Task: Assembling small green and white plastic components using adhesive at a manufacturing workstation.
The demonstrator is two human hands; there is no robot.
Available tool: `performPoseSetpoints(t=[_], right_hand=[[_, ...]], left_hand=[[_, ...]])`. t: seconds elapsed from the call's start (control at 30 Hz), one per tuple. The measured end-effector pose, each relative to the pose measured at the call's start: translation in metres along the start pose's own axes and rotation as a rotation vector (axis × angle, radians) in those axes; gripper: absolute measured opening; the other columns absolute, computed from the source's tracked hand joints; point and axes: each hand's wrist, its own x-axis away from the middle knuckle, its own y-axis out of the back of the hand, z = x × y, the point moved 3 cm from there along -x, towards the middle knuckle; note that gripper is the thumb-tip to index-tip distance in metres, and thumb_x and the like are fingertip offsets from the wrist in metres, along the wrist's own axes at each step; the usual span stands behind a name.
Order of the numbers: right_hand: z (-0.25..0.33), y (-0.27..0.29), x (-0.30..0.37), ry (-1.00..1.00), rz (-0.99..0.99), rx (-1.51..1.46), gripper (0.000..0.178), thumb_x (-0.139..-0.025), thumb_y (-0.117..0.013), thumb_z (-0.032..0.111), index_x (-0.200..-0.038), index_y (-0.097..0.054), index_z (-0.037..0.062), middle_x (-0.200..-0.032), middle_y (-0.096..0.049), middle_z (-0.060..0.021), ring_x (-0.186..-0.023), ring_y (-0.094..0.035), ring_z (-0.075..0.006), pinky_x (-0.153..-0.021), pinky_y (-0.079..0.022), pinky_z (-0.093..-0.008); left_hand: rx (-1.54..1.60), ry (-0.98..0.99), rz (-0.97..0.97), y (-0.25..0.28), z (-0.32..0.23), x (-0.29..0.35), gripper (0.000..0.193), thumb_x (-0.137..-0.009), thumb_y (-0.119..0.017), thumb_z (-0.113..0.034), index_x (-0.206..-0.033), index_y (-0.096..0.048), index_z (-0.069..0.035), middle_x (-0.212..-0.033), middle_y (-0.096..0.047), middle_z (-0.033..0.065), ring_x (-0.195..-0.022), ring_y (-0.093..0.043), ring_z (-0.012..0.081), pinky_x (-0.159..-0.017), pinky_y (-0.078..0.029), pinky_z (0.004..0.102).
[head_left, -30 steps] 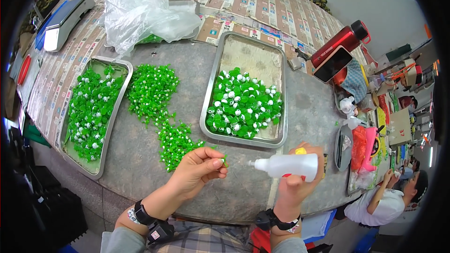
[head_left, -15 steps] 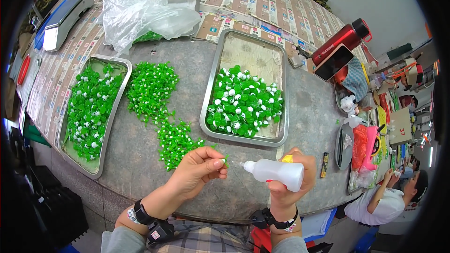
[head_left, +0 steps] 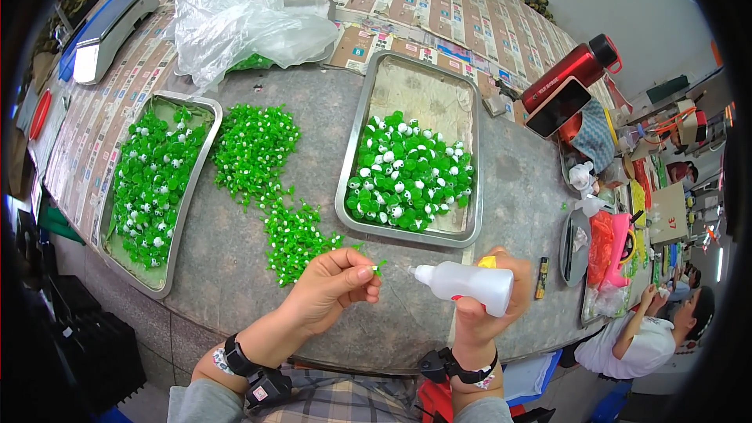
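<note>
Between thumb and forefinger, my left hand [head_left: 333, 286] pinches a small green plastic piece [head_left: 378, 268] with a pale spot. My right hand [head_left: 493, 305] is wrapped round a white squeeze bottle [head_left: 468, 282], lying nearly sideways, its narrow tip turned toward the green piece but apart from it. Left of my left hand, a loose pile of small green and white pieces [head_left: 257, 145] runs across the table. Beyond my hands, a metal tray [head_left: 342, 202] holds larger green and white ball-like pieces [head_left: 407, 176].
A second metal tray [head_left: 184, 211] of green and white pieces stands at the left. Clear plastic film [head_left: 235, 19] covers another tray at the back. A red flask [head_left: 565, 74], a phone [head_left: 558, 106] and a small dark tube [head_left: 542, 278] lie to the right. A co-worker [head_left: 638, 337] sits far right.
My right hand has drawn the bottle slightly to the right, so its tip is farther from the green piece. My left hand stays nearly in place, still pinching it.
</note>
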Motion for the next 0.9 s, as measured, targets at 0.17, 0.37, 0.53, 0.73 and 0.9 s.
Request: performPoseSetpoints(t=[0.17, 0.37, 0.53, 0.73, 0.9], right_hand=[[0.000, 0.000, 0.000, 0.039, -0.069, -0.022, 0.051, -0.058, -0.071, 0.040, -0.082, -0.044, 0.0052, -0.059, -0.048, -0.0023, -0.050, -0.042, -0.0112, -0.045, -0.032, -0.0236], [-0.002, 0.004, 0.003, -0.003, -0.048, -0.087, 0.048, -0.059, -0.072, 0.038, -0.082, -0.045, 0.0051, -0.058, -0.051, -0.0028, -0.050, -0.046, -0.0113, -0.045, -0.033, -0.0229], [-0.003, 0.004, 0.005, -0.031, -0.029, -0.085, 0.048, -0.059, -0.072, 0.038, -0.082, -0.046, 0.0044, -0.059, -0.051, -0.0033, -0.049, -0.046, -0.0109, -0.044, -0.033, -0.0220], [-0.008, 0.005, 0.006, -0.056, 0.013, -0.046, 0.049, -0.059, -0.071, 0.040, -0.081, -0.045, 0.0038, -0.061, -0.050, -0.0044, -0.053, -0.047, -0.0110, -0.045, -0.034, -0.0215], [-0.007, 0.023, 0.000, -0.077, -0.283, -0.029, 0.049, -0.061, -0.068, 0.040, -0.082, -0.044, 0.0026, -0.068, -0.049, -0.0035, -0.057, -0.049, -0.0113, -0.049, -0.040, -0.0238]], left_hand=[[0.034, -0.009, 0.041, 0.000, 0.000, 0.001, 0.007, -0.078, -0.053, -0.010, -0.081, -0.052, -0.003, -0.074, -0.057, 0.0068, -0.066, -0.055, 0.0133, -0.061, -0.047, 0.0255], [-0.247, -0.274, -0.075, -0.003, -0.005, 0.003, 0.008, -0.074, -0.056, -0.001, -0.080, -0.052, -0.002, -0.075, -0.055, 0.0072, -0.068, -0.055, 0.0144, -0.062, -0.047, 0.0282], [-0.279, -0.314, -0.102, -0.004, -0.005, 0.004, 0.009, -0.072, -0.057, 0.001, -0.080, -0.052, -0.001, -0.078, -0.054, 0.0079, -0.069, -0.055, 0.0145, -0.062, -0.047, 0.0280], [-0.276, -0.320, -0.109, -0.003, -0.007, 0.004, 0.010, -0.072, -0.058, 0.001, -0.080, -0.053, -0.001, -0.078, -0.054, 0.0078, -0.069, -0.055, 0.0144, -0.062, -0.047, 0.0280], [-0.260, -0.322, -0.102, -0.005, -0.005, 0.002, 0.010, -0.072, -0.057, 0.001, -0.080, -0.053, -0.001, -0.078, -0.054, 0.0077, -0.068, -0.055, 0.0145, -0.062, -0.047, 0.0280]])
